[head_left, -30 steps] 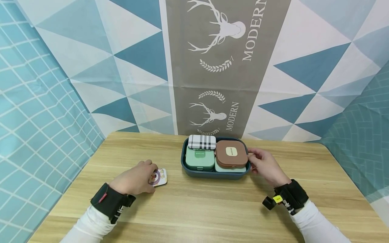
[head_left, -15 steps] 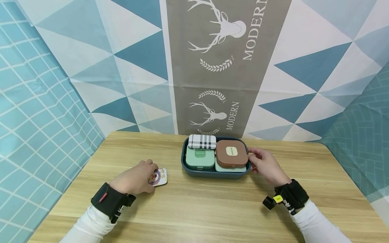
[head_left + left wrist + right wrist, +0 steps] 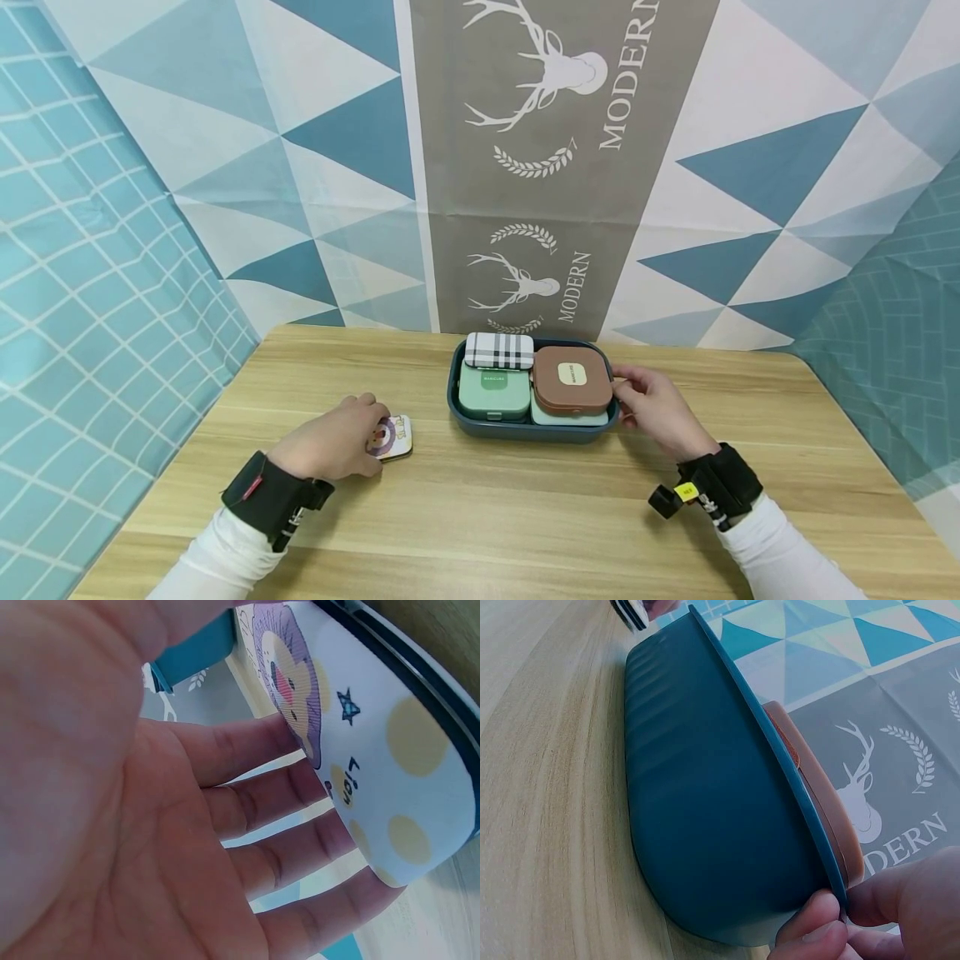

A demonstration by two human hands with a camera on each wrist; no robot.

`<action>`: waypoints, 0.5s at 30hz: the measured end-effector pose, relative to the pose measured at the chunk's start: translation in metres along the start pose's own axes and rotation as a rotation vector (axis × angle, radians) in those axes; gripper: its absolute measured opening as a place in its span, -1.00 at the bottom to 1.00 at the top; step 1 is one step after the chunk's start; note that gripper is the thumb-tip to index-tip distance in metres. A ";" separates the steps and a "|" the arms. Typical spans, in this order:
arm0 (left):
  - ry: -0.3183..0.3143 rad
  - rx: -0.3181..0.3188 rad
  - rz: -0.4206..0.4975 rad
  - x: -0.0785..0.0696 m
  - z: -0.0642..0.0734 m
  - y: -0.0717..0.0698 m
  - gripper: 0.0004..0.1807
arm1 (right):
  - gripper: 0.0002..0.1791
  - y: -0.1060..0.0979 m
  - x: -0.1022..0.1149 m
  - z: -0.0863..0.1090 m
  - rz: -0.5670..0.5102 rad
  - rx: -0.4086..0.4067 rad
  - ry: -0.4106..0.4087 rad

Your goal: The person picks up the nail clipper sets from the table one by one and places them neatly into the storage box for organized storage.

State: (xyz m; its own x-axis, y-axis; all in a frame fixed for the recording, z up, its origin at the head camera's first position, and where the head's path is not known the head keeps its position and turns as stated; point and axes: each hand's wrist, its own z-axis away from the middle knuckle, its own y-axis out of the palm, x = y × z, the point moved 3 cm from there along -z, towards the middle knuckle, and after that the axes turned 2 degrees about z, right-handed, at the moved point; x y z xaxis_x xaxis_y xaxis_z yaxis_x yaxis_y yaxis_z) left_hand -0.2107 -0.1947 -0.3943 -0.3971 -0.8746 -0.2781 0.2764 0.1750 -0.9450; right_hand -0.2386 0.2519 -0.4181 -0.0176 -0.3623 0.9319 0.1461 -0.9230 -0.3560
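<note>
In the head view my left hand (image 3: 330,442) grips a small white case (image 3: 395,437) with a cartoon lion print, low over the table at the left. The left wrist view shows the fingers along one side of the case (image 3: 405,772), which has yellow dots, the word "Lion" and a dark seam. My right hand (image 3: 656,410) pinches the right end rim of a dark blue basket (image 3: 495,430). Inside the basket sit a green case (image 3: 491,396), a plaid case (image 3: 498,351) on it at the back, and a brown case (image 3: 555,375) over a pale green one (image 3: 562,419).
The basket stands near the back edge of the wooden table (image 3: 480,517), in front of a patterned wall covering (image 3: 517,192). Blue grid-patterned sheeting (image 3: 97,275) hangs at the left, and a teal brick-patterned one (image 3: 900,333) at the right.
</note>
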 end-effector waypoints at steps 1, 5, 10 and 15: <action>-0.001 -0.001 0.001 0.000 0.000 0.000 -0.35 | -0.50 0.000 0.000 0.000 0.000 -0.001 -0.001; 0.002 -0.009 0.001 -0.001 0.002 -0.002 -0.35 | -0.51 0.000 0.000 0.000 0.006 -0.003 -0.003; 0.017 -0.019 0.009 -0.001 0.003 -0.006 -0.35 | -0.51 0.000 0.001 0.000 0.022 -0.006 -0.005; 0.030 -0.027 0.019 -0.002 0.005 -0.009 -0.34 | -0.51 -0.001 0.001 0.001 0.034 -0.010 -0.006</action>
State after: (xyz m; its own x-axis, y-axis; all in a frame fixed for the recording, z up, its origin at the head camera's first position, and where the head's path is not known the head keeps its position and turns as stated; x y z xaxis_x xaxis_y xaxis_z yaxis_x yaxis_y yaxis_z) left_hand -0.2083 -0.1964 -0.3840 -0.4180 -0.8573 -0.3006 0.2608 0.2038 -0.9436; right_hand -0.2380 0.2524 -0.4172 -0.0072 -0.3931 0.9195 0.1371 -0.9112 -0.3885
